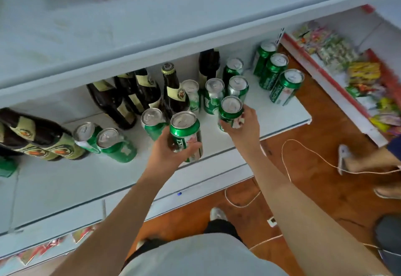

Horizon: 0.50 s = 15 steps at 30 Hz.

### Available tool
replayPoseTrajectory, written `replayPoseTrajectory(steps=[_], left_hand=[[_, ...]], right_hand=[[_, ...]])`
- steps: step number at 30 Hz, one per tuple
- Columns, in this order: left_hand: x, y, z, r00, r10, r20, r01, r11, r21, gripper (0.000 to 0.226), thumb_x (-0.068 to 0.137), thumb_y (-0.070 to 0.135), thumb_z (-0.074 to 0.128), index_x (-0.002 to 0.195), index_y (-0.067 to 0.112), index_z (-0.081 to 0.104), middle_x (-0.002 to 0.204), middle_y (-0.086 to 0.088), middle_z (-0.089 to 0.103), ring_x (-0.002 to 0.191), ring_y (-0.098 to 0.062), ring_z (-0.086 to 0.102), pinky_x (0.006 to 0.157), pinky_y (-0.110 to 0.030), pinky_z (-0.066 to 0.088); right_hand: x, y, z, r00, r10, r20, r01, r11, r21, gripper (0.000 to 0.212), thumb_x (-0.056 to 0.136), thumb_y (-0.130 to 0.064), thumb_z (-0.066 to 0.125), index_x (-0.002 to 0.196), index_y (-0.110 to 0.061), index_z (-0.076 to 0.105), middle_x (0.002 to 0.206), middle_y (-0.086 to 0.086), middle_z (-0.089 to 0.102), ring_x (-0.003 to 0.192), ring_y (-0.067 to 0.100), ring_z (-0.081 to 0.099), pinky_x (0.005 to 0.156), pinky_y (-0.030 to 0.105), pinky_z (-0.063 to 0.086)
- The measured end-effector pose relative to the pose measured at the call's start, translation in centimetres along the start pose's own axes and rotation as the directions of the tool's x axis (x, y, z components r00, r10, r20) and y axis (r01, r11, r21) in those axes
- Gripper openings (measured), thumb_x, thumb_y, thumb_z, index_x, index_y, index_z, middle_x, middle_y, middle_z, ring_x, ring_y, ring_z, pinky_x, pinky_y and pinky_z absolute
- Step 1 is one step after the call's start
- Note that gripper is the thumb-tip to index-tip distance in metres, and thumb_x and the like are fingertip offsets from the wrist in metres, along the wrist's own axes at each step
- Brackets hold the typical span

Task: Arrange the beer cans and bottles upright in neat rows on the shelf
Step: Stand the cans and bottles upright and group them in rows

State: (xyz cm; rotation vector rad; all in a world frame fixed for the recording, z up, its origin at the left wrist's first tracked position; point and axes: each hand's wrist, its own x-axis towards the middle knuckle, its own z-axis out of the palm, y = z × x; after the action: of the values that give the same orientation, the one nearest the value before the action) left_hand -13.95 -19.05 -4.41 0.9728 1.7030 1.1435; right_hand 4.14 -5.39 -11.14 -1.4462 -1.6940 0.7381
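Both hands on cans at the shelf front

Left hand (pixel 173 145) wraps a can (pixel 185 133) by the shelf (pixel 282 119) edge; right hand (pixel 243 121) clamps a second can (pixel 230 110), likely extending the row behind it; both arms reach forward, and bottles (pixel 41 136) lie toppled far left of it

green silver-topped cans (pixel 286 86), dark brown cream-labelled bottles (pixel 173 89), white shelf (pixel 282 112)

At frame centre, the left hand (pixel 173 145) grips a green aluminium beer can (pixel 185 133) above the white shelf (pixel 86 173). Just right, the right hand (pixel 243 123) holds another green can (pixel 230 110). Dark brown glass bottles (pixel 149 90) stand behind; several bottles (pixel 32 136) lie at left.
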Motion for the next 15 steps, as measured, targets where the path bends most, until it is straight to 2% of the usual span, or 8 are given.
replayPoseTrajectory(steps=[2, 3, 4, 6, 9, 13, 15], left_hand=[[-0.1, 0.5, 0.8, 0.999, -0.035, -0.011, 0.034, 0.997, -0.072, 0.062, 0.062, 0.039, 0.084, 0.117, 0.021, 0.061, 0.103, 0.009, 0.074, 0.097, -0.008, 0.069, 0.089, -0.032, 0.056], [-0.3, 0.7, 0.8, 0.999, -0.049, -0.005, 0.048, 0.994, -0.096, 0.056, 0.066, 0.033, 0.084, 0.116, 0.023, 0.061, 0.102, 0.009, 0.074, 0.097, -0.008, 0.069, 0.087, -0.029, 0.055], [-0.7, 0.9, 0.6, 0.998, -0.058, 0.000, 0.058, 0.991, -0.120, 0.050, 0.070, 0.028, 0.083, 0.114, 0.026, 0.062, 0.102, 0.010, 0.073, 0.097, -0.007, 0.068, 0.085, -0.026, 0.054], [-1.5, 1.0, -0.3, 0.997, -0.079, -0.004, 0.077, 0.980, -0.182, 0.047, 0.072, 0.026, 0.082, 0.114, 0.028, 0.062, 0.104, 0.008, 0.073, 0.099, -0.009, 0.067, 0.084, -0.027, 0.053], [-3.6, 0.8, -3.0, 0.994, -0.096, -0.047, 0.081, 0.963, -0.255, 0.045, 0.070, 0.032, 0.082, 0.110, 0.026, 0.063, 0.103, 0.001, 0.072, 0.094, -0.014, 0.068, 0.081, -0.033, 0.055], [-7.9, -0.7, -9.5, 0.985, -0.054, -0.164, 0.004, 0.957, -0.290, 0.049, 0.074, 0.028, 0.079, 0.119, 0.023, 0.059, 0.106, -0.002, 0.072, 0.099, -0.017, 0.069, 0.087, -0.032, 0.057], [-10.8, -2.1, -14.0, 0.968, -0.049, -0.246, -0.028, 0.953, -0.302, 0.047, 0.078, 0.020, 0.078, 0.120, 0.024, 0.057, 0.108, -0.003, 0.071, 0.102, -0.020, 0.068, 0.088, -0.032, 0.056]], right_hand=[[-0.7, -0.8, -1.6, 0.998, 0.015, 0.056, -0.022, 0.991, 0.133, 0.068, 0.070, -0.029, 0.086, 0.126, -0.009, 0.054, 0.114, 0.001, 0.054, 0.095, 0.004, 0.051, 0.082, 0.006, 0.042], [-1.2, -1.6, -2.6, 0.994, 0.044, 0.097, -0.065, 0.972, 0.227, 0.066, 0.072, -0.028, 0.085, 0.127, -0.012, 0.054, 0.117, 0.000, 0.056, 0.101, 0.005, 0.054, 0.087, 0.013, 0.048], [-1.8, -2.6, -3.4, 0.987, 0.057, 0.151, -0.102, 0.945, 0.312, 0.063, 0.074, -0.028, 0.083, 0.128, -0.016, 0.053, 0.119, -0.001, 0.058, 0.107, 0.007, 0.057, 0.088, 0.021, 0.052], [-2.8, -5.2, -4.7, 0.965, 0.033, 0.260, -0.143, 0.897, 0.417, 0.056, 0.080, -0.027, 0.078, 0.129, -0.022, 0.052, 0.120, -0.003, 0.063, 0.111, 0.008, 0.060, 0.085, 0.020, 0.053], [-4.2, -10.1, -5.0, 0.910, -0.062, 0.411, -0.153, 0.869, 0.470, 0.044, 0.087, -0.023, 0.070, 0.128, -0.022, 0.053, 0.116, -0.008, 0.066, 0.107, 0.002, 0.062, 0.080, 0.010, 0.048], [-8.0, -16.4, -0.9, 0.831, -0.182, 0.525, -0.145, 0.842, 0.520, 0.042, 0.089, -0.019, 0.068, 0.128, -0.019, 0.052, 0.114, -0.011, 0.067, 0.106, 0.001, 0.063, 0.078, 0.009, 0.047], [-10.7, -19.8, 2.6, 0.788, -0.246, 0.564, -0.133, 0.826, 0.547, 0.042, 0.086, -0.028, 0.071, 0.124, -0.025, 0.054, 0.111, -0.012, 0.069, 0.106, 0.003, 0.064, 0.078, 0.011, 0.048]])
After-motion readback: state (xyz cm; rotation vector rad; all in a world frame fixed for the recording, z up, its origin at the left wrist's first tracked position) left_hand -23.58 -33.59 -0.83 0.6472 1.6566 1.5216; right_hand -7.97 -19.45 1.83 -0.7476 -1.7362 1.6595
